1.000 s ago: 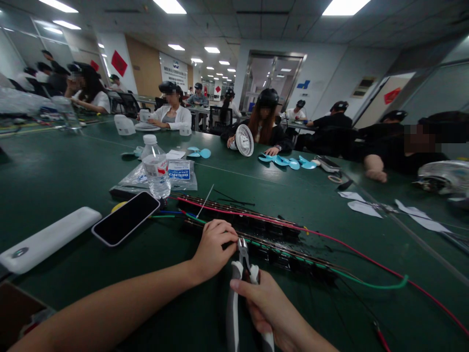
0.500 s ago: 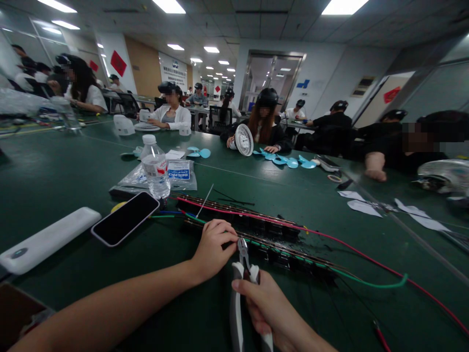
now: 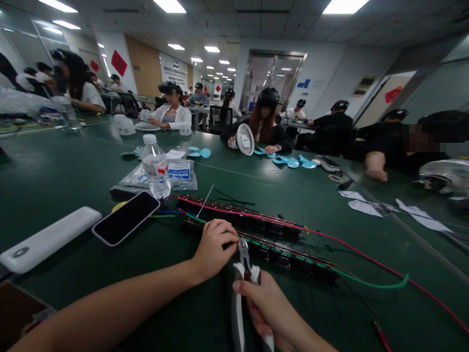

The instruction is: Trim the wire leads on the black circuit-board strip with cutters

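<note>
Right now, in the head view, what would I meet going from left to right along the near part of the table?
power bank → phone → left hand → right hand, holding cutters

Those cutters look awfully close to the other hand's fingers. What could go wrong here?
The cutters, gripped in the right hand, have their tip right beside the curled fingers of the left hand on the black strip; a slip could nick a finger. The tip also sits among closely packed wires, so a wrong one, such as the green wire, might get cut. The water bottle stands near the strip's end; a knock could tip it there.
</note>
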The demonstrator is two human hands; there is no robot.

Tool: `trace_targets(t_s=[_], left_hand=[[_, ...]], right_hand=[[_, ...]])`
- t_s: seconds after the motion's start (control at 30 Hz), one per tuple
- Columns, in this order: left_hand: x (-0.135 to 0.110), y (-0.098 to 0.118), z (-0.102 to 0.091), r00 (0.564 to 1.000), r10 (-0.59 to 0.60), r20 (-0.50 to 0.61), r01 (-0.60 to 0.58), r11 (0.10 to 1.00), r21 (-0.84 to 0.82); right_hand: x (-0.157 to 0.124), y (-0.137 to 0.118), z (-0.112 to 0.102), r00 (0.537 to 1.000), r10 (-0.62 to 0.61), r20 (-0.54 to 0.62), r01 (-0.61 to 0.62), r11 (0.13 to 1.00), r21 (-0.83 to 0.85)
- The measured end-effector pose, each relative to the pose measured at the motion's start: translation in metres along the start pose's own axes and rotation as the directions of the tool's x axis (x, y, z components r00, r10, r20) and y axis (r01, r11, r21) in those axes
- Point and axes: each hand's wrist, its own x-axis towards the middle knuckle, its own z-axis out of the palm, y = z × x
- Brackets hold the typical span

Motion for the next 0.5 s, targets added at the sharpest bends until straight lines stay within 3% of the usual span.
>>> trace_targets(t_s=[0.2,0.37,0.43,0.47,0.5], left_hand=[[0.0,0.001,0.001,1.0,0.011,-0.001,-0.011,1.0,-0.026],[-0.006,0.006,-0.008,0.982,-0.002,-0.187,-0.025,0.99,-0.142],[-0.013,0.009,-0.013,0.971,0.11,-0.214,-0.151,0.971,-0.185],[-0.018,0.011,-0.014,0.96,0.205,-0.19,-0.243,0.948,-0.207],[-0.022,0.013,-0.014,0.921,0.356,-0.158,-0.385,0.893,-0.234]], right_hand=[[0.0,0.001,-0.001,1.0,-0.008,-0.006,0.008,1.0,-0.019],[0.002,0.003,-0.002,1.0,-0.007,0.005,0.007,1.0,-0.004],[0.003,0.004,-0.003,1.0,-0.009,0.015,0.008,1.0,0.005],[0.003,0.004,-0.003,1.0,-0.008,0.023,0.008,1.0,0.001],[0.003,0.004,-0.004,0.999,-0.01,0.03,0.01,1.0,-0.005]])
